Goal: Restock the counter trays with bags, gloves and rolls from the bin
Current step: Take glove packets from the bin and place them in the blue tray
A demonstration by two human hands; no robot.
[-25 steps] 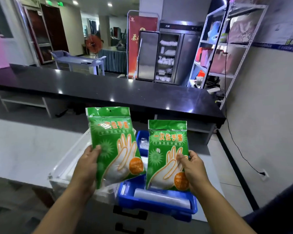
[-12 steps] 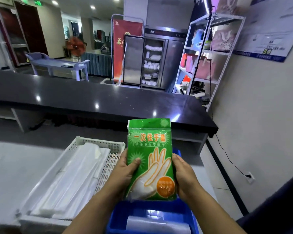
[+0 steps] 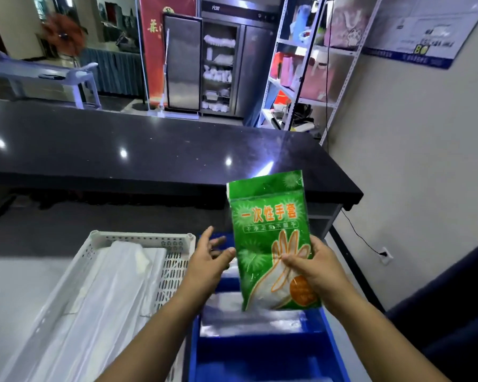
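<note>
left hand (image 3: 204, 263) — let go, fingers spread | right hand (image 3: 318, 271) grips glove pack (image 3: 265, 216) alone

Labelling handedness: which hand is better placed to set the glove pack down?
Likely right: the right hand grips the green glove pack above the blue bin; the left hand is open, empty.

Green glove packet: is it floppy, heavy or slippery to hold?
Probably light: the right hand alone holds the green glove packet nearly upright by its lower half. Likely fairly stiff, since it stands tall. Its glossy film may slip.
</note>
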